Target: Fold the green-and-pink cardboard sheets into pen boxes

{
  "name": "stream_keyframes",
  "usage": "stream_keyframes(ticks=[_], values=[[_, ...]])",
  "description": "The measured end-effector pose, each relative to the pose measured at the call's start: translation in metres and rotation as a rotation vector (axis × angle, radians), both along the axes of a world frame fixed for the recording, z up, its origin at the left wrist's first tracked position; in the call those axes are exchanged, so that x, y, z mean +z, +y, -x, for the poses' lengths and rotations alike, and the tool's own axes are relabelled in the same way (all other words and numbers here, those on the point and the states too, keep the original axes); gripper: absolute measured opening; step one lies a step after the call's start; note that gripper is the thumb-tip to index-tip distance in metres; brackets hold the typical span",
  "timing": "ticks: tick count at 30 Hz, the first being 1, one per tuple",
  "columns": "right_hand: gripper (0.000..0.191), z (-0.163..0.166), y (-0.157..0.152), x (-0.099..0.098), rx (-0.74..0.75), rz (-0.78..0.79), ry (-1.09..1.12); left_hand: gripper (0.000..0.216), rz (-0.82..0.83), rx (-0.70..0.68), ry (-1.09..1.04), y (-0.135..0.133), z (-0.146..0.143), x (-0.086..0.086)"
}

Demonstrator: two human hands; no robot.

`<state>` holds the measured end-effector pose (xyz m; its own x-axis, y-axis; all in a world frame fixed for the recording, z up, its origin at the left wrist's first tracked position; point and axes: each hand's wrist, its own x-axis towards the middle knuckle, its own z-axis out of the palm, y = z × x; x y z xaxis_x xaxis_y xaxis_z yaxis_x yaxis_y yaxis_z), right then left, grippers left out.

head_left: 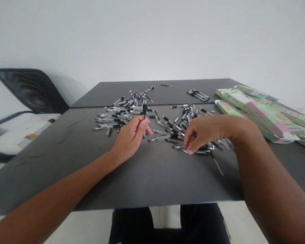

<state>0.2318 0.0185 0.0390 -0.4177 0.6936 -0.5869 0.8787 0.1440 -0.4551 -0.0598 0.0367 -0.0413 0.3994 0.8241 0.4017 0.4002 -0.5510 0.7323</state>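
Observation:
Between its thumb and fingers, my left hand [130, 135] grips a pen [144, 110] with a black grip section, held about upright over the dark table [142, 179]. My right hand [205, 130] is bent down at the wrist, its fingertips pinched together at the near edge of a loose pile of clear and black pens [171, 126]. Whatever lies between those fingertips is hidden. Beyond my left hand spreads another heap of similar pens [114, 117], many pointing sideways. One thin clear piece [217, 166] sticks out toward me below my right wrist.
Several flat green and pink cardboard boxes [259, 110] overlap at the right. A small bundle of pens [198, 95] lies farther back, and a few more pens [166, 85] rest near the wall. A black mesh chair [32, 89] stands to the left.

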Motion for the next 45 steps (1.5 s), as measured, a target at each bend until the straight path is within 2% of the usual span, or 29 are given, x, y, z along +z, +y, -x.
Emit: stream_keyframes(ticks=[2,8,13,17,25,35,40,45], values=[[0.028,0.003,-0.004,0.0,0.0,0.028,-0.094,0.031,0.004,-0.003,-0.002,-0.002,-0.001,0.001],[0.024,0.028,-0.013,-0.002,-0.057,-0.136,-0.375,0.029,0.006,-0.001,0.013,-0.004,-0.002,0.002],[0.044,0.044,-0.018,0.001,-0.032,-0.252,-0.449,0.027,0.022,-0.015,0.008,-0.005,-0.002,0.002],[0.031,0.059,-0.022,0.005,-0.017,-0.267,-0.517,0.027,0.025,-0.017,0.025,-0.007,-0.003,0.003],[0.024,0.064,-0.025,0.005,-0.02,-0.246,-0.505,0.026,0.017,-0.031,0.026,-0.006,-0.002,0.002],[0.028,0.009,-0.015,0.004,-0.033,-0.109,-0.284,0.03,-0.034,-0.001,0.06,-0.009,-0.003,0.003],[0.022,0.017,-0.016,-0.001,-0.047,-0.161,-0.35,0.03,-0.038,0.019,0.077,-0.008,-0.003,0.002],[0.022,0.018,-0.014,-0.001,-0.02,-0.241,-0.325,0.03,-0.047,0.01,0.081,-0.009,-0.002,0.003]])
